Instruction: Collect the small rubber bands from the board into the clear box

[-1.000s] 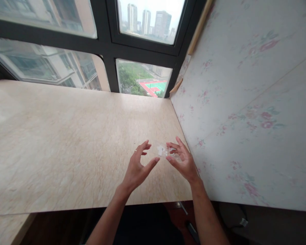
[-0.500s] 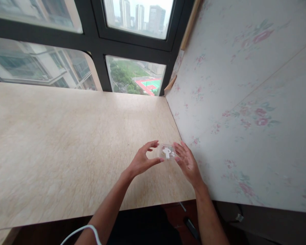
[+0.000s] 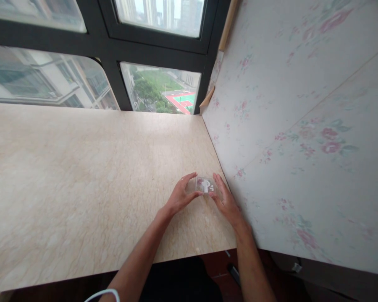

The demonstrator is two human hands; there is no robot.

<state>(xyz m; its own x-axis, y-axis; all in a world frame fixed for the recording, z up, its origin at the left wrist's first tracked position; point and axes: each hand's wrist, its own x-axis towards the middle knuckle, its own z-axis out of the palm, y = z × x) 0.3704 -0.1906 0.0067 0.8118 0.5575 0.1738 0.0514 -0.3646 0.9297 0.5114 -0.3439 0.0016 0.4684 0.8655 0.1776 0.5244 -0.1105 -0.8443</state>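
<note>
The clear case [image 3: 205, 185] sits between both hands over the pale ledge [image 3: 97, 167]; whether it rests there I cannot tell. A second ago the left hand [image 3: 180, 196] stood apart; now its grip clasps the left end, bracing the case two-handed. The right hand [image 3: 227, 204] grasps the other end, thumbs nearest the body, forearms converging.

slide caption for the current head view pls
Left hand and right hand hold a clear case over a marbled sill beside a floral wall.
</note>
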